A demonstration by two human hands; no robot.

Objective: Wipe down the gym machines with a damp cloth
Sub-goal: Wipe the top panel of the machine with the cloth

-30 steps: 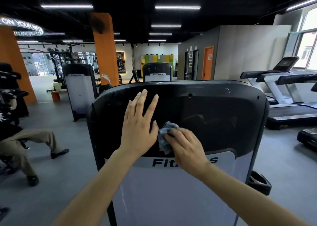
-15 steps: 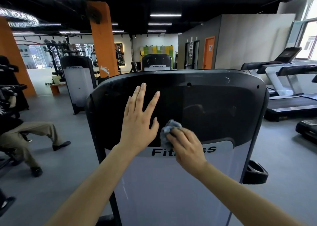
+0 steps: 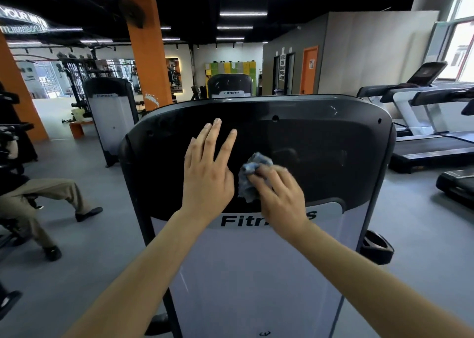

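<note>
Cloth (image 3: pixel 252 173), blue-grey and crumpled, lies pressed to the dark top panel (image 3: pixel 320 152) of the machine (image 3: pixel 256 273), just above its label (image 3: pixel 238 221). The right grip (image 3: pixel 279 199) curls its fingers over the cloth and pins it there. The left grip (image 3: pixel 207 181) lies flat on the panel just beside the cloth, fingers straight, holding nothing. The label reads "Fitn…s", its middle hidden by the right wrist. The rear machine (image 3: pixel 232 86) and the left machine (image 3: pixel 110 122) each read "Fitness". A sign (image 3: pixel 23 18) shows "YOUR"; the rest is unreadable.
</note>
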